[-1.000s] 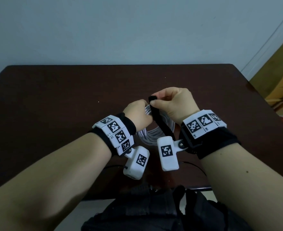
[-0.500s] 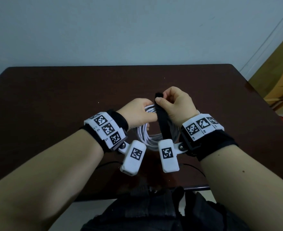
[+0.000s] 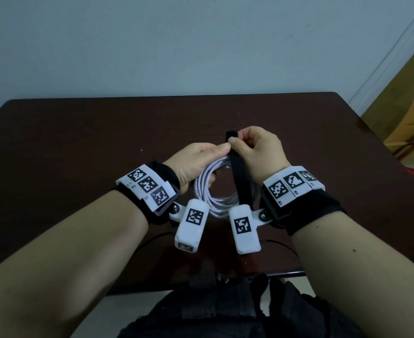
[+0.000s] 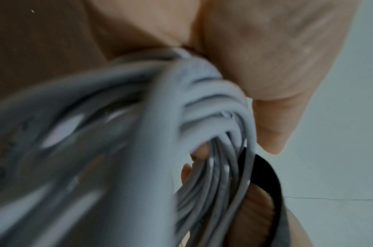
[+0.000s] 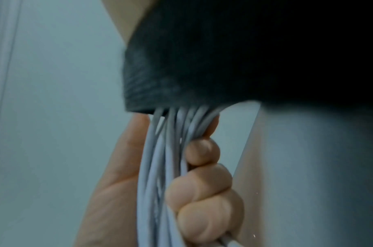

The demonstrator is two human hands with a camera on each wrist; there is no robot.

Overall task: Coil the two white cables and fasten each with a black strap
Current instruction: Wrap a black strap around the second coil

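You are sitting in what looks like a plain room in a home or small office. A dark brown, glossy wooden bench (image 3: pixel 79 147) stands against a bare, pale blue-grey painted wall (image 3: pixel 176 45). At your right, a white strip of trim (image 3: pixel 394 52) runs down that wall beside a yellowish wooden panel (image 3: pixel 406 98), perhaps a door.

The white cable (image 3: pixel 202 189) is covered in smooth, matt plastic — a fine ribbed pattern is seen on it from the head view. The black strap (image 3: pixel 238 172) is made of soft, fuzzy cloth with a dull look. The bench (image 3: pixel 79 142) is made of dark brown wood — a slight shine is seen on it. The wall (image 3: pixel 152 45) is painted pale and matt.
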